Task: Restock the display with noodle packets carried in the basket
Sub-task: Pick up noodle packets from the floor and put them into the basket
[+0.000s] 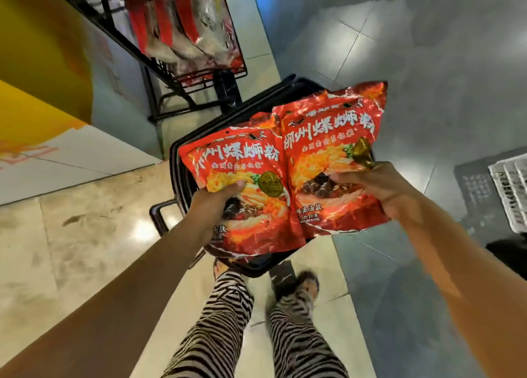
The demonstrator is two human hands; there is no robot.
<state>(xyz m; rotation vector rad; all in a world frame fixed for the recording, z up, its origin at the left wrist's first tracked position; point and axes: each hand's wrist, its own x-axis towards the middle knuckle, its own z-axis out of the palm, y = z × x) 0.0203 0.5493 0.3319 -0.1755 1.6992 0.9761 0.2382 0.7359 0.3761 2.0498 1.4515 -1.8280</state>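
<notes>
While the left hand (216, 199) pinches one red packet (242, 161) and the right hand (375, 188) grips a second packet (328, 126), both above the basket (174, 166), labels read 柳州螺蛳粉.

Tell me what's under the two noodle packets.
A black basket; only its rim and handle show. The left packet and right packet cover its inside, so any contents are hidden.
</notes>
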